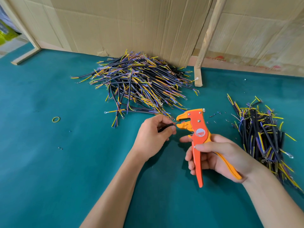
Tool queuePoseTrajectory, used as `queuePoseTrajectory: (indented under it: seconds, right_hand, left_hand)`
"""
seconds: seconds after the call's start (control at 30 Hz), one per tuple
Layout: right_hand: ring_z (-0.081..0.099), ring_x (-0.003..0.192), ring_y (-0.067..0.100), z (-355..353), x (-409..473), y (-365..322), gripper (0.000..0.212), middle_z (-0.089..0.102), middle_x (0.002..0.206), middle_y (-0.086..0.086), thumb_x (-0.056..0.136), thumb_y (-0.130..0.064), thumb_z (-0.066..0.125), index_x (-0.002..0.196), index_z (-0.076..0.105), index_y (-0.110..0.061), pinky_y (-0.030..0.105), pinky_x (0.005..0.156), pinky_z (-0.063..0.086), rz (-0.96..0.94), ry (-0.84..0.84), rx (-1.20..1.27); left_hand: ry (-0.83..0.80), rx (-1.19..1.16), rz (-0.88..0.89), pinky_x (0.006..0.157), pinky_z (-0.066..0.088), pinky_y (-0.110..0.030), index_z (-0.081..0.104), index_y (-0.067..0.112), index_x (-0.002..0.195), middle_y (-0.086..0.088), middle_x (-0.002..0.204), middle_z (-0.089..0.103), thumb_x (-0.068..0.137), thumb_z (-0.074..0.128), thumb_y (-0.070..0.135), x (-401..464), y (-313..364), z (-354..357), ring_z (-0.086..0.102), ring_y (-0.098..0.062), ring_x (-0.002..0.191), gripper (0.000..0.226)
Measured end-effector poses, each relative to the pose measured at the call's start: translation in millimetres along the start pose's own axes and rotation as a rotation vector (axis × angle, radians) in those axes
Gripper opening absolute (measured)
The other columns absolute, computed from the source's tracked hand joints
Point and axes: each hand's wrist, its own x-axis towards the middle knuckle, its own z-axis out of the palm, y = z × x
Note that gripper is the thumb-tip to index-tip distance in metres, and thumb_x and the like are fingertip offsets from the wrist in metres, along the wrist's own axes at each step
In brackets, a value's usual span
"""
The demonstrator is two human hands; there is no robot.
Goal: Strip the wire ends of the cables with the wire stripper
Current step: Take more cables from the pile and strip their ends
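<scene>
On a green felt-covered table [49,162], a person works through a batch of short black cables, one hand to the cable, the other to the tool. The left hand [153,135] pinches a single black cable [165,127] between thumb and curled fingers, its short end pointed right toward the mouth of an orange and yellow wire stripper [197,134]. The cable's tip sits just at the mouth of the tool; whether it touches the blades cannot be told. The right hand [218,157] is wrapped round the stripper's two handles, thumb laid across the orange one, fingers curled behind, with the tool held upright above the table and its head turned left. The stripper's mouth stands apart, and the two handles are spread.

Behind the hands, a large loose heap of cables [136,84] lies against a cardboard wall [131,25], their yellow, blue and purple inner wires splaying out from black sheaths, some ending in small metal ring terminals. A second, tidier pile of cables [263,137] lies at the right side of the table, well apart from the heap, its cables running roughly front to back. Tiny scraps of insulation [213,116] dot the felt between the tool and that pile. A yellow-green rubber band [56,119] lies alone on the felt to the left, and a rough wooden post [209,35] leans against the cardboard.
</scene>
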Motion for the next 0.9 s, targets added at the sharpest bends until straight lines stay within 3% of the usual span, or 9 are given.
queuePoseTrajectory:
  seconds: [0.23,0.5,0.9]
  right_hand:
    - [0.063,0.074,0.042,1.5,-0.4,-0.8,0.047,0.061,0.09,0.031,0.077,-0.017,0.077,0.121,0.068,-0.002,0.05,0.068,0.056,0.0,-0.003,-0.007]
    - [0.061,0.068,0.04,2.4,1.8,0.3,0.036,0.059,0.085,0.028,0.088,-0.016,0.067,0.119,0.067,0.003,0.05,0.065,0.056,-0.005,0.013,-0.042]
    - [0.056,0.06,0.034,4.5,2.8,1.1,0.044,0.054,0.077,0.022,0.089,-0.034,0.071,0.111,0.068,0.004,0.045,0.058,0.054,-0.012,0.02,-0.071]
  left_hand:
    - [0.034,-0.095,-0.012,0.061,0.051,-0.026,0.057,0.013,0.088,-0.005,0.077,0.076,0.087,0.077,0.009,-1.7,1.4,-1.5,0.059,-0.016,0.056,0.021]
    - [0.009,-0.102,-0.001,0.057,0.048,-0.02,0.058,0.011,0.083,-0.009,0.076,0.075,0.086,0.079,0.007,-2.7,5.0,-2.4,0.058,-0.013,0.054,0.022]
    - [-0.009,-0.117,0.01,0.061,0.05,-0.035,0.059,0.017,0.082,-0.006,0.076,0.075,0.082,0.08,0.017,-2.7,2.1,-4.3,0.058,-0.018,0.059,0.02]
